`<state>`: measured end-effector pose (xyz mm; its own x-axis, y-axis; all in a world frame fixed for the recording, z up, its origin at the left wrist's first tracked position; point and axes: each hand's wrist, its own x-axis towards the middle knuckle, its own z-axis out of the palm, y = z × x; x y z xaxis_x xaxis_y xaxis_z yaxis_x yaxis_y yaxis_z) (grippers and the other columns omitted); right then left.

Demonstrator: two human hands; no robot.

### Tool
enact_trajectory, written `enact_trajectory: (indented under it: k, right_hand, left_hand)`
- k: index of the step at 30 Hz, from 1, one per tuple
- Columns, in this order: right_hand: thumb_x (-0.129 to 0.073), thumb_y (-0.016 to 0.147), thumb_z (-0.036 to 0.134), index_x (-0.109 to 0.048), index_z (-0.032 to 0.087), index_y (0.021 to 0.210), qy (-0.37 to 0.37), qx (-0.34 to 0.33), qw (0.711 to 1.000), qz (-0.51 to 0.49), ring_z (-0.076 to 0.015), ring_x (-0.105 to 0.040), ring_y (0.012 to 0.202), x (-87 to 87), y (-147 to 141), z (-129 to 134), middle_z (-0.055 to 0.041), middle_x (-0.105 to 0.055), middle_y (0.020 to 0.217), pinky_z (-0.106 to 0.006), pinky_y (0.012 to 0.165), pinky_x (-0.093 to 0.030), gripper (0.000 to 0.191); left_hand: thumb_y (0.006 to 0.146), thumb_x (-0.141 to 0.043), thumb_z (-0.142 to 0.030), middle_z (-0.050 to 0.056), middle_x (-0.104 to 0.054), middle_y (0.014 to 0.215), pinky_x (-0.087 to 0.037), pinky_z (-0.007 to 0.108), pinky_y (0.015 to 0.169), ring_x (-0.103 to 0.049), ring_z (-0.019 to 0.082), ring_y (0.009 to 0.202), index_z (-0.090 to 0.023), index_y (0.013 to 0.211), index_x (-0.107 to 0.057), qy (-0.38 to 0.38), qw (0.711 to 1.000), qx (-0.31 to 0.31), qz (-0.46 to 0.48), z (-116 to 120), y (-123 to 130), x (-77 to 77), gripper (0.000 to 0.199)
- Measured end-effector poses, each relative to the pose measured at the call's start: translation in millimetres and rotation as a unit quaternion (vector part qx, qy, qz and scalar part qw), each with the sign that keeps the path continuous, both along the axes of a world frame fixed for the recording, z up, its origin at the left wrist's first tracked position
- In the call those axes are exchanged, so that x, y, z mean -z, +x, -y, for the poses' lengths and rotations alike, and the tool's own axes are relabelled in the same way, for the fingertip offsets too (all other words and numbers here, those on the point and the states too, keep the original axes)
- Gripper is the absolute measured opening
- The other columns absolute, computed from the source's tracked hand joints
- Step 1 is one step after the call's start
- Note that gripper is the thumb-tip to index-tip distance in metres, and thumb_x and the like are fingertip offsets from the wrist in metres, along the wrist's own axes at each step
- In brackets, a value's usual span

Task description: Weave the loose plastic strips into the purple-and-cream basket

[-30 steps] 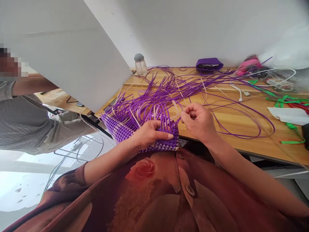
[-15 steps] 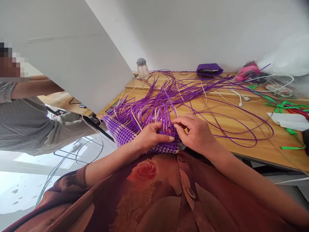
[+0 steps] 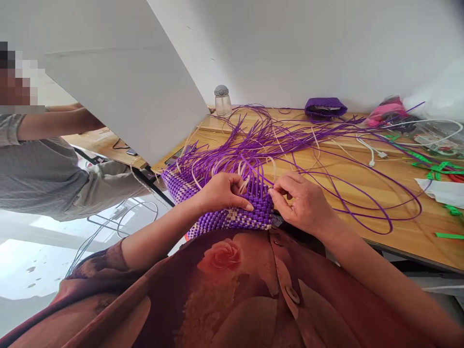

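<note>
A purple-and-cream woven basket (image 3: 261, 212) lies against my body at the table's front edge, its loose strands (image 3: 253, 140) fanning out behind it over the wood. My left hand (image 3: 224, 195) is closed on the basket's near wall, thumb outside and fingers curled behind among the strands. At the basket's right corner, my right hand (image 3: 299, 203) pinches with thumb and forefinger. A purple strand runs toward those fingertips, and a small pale bit shows there. The exact thing in the pinch is partly hidden.
Behind the strands stand a bottle with a grey lid (image 3: 222, 101) and a purple woven pouch (image 3: 325, 108). White cables (image 3: 371, 152), green strips (image 3: 435, 166) and white paper (image 3: 440, 191) lie at right. A grey panel (image 3: 137, 77) separates another person (image 3: 39, 169) at left.
The view has shifted a little, moving the scene rightward. My right hand has drawn slightly away from the upright strands, and a purple strand now slants toward it. My left hand still grips the basket.
</note>
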<state>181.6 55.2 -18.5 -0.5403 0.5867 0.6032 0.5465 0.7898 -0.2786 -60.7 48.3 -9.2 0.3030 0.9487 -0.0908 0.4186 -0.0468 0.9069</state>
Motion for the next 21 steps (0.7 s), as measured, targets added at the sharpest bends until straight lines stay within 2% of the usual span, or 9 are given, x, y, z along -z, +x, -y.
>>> enact_trajectory:
  k: [2,5,7,9,11,13,15,18,21]
  right_hand:
    - [-0.055,0.093,0.023,-0.052,0.019,0.075,0.014,0.011,1.000,0.005,-0.0163,-0.054,0.073,0.5,-2.0,-0.2,-0.0038,-0.057,0.079,-0.029,0.071,-0.041,0.018]
    - [-0.053,0.095,0.027,-0.055,0.018,0.075,0.039,0.015,0.998,0.044,-0.0174,-0.055,0.077,1.4,-4.6,-0.7,-0.0051,-0.058,0.080,-0.030,0.073,-0.042,0.022]
    - [-0.051,0.097,0.030,-0.058,0.018,0.075,0.051,0.025,0.996,0.075,-0.0183,-0.056,0.078,0.8,-5.3,-0.4,-0.0061,-0.059,0.081,-0.030,0.074,-0.042,0.026]
    - [-0.050,0.097,0.031,-0.060,0.018,0.074,0.058,0.048,0.992,0.097,-0.0189,-0.057,0.077,-2.0,-5.5,0.6,-0.0063,-0.060,0.079,-0.031,0.073,-0.042,0.029]
    - [-0.051,0.097,0.033,-0.061,0.018,0.072,0.070,0.074,0.988,0.113,-0.0195,-0.057,0.076,-6.0,-6.4,0.9,-0.0058,-0.061,0.076,-0.032,0.071,-0.042,0.031]
    - [-0.056,0.095,0.035,-0.062,0.019,0.072,0.084,0.093,0.985,0.116,-0.0204,-0.058,0.074,-9.0,-8.9,-0.7,-0.0050,-0.063,0.073,-0.033,0.068,-0.041,0.029]
    - [-0.061,0.093,0.034,-0.066,0.017,0.084,0.106,0.096,0.986,0.089,-0.0206,-0.060,0.076,-9.2,-12.7,-5.5,-0.0045,-0.067,0.077,-0.033,0.068,-0.043,0.019]
    - [-0.062,0.092,0.022,-0.067,0.015,0.110,0.176,0.032,0.983,0.039,-0.0195,-0.063,0.082,-5.9,-16.0,-17.7,-0.0052,-0.071,0.089,-0.032,0.074,-0.048,0.020]
    - [-0.060,0.091,0.014,-0.068,0.018,0.112,0.272,-0.071,0.959,0.024,-0.0195,-0.063,0.087,-9.0,-9.5,-30.4,-0.0059,-0.072,0.095,-0.032,0.079,-0.052,0.023]
  left_hand:
    - [0.050,-0.093,-0.036,-0.007,-0.046,0.058,-0.026,0.023,0.052,-0.038,0.007,0.055,-0.015,0.067,-0.058,-0.023,0.999,0.007,0.040,4.8,2.1,0.1,0.044]
    - [0.053,-0.091,-0.032,-0.002,-0.060,0.067,-0.039,0.024,0.063,-0.051,0.010,0.063,-0.013,0.073,-0.068,-0.159,0.975,0.056,0.148,9.2,8.4,2.2,0.036]
    - [0.053,-0.091,-0.029,0.003,-0.068,0.077,-0.045,0.029,0.075,-0.059,0.014,0.072,-0.012,0.078,-0.072,-0.211,0.956,0.042,0.199,11.0,14.8,5.9,0.035]
    - [0.055,-0.090,-0.027,0.004,-0.072,0.082,-0.047,0.031,0.083,-0.062,0.015,0.076,-0.013,0.080,-0.074,-0.184,0.959,0.000,0.217,13.4,21.3,9.6,0.033]
    - [0.060,-0.087,-0.027,0.004,-0.074,0.085,-0.048,0.031,0.086,-0.064,0.015,0.080,-0.014,0.081,-0.075,-0.105,0.975,-0.016,0.194,16.6,25.7,11.4,0.028]
    - [0.066,-0.085,-0.029,0.004,-0.075,0.086,-0.049,0.030,0.086,-0.065,0.017,0.083,-0.015,0.083,-0.076,-0.022,0.989,-0.007,0.143,19.6,27.4,10.9,0.024]
    - [0.069,-0.083,-0.032,0.003,-0.076,0.087,-0.049,0.030,0.086,-0.066,0.018,0.084,-0.015,0.085,-0.077,0.023,0.994,0.007,0.106,21.3,27.2,9.8,0.024]
    - [0.072,-0.081,-0.034,0.004,-0.076,0.092,-0.050,0.031,0.090,-0.067,0.019,0.087,-0.015,0.091,-0.077,0.016,0.992,0.018,0.123,21.8,27.0,10.5,0.027]
    - [0.073,-0.081,-0.033,0.004,-0.075,0.092,-0.049,0.030,0.088,-0.066,0.017,0.085,-0.015,0.091,-0.076,-0.011,0.988,0.007,0.153,22.7,28.5,13.9,0.026]
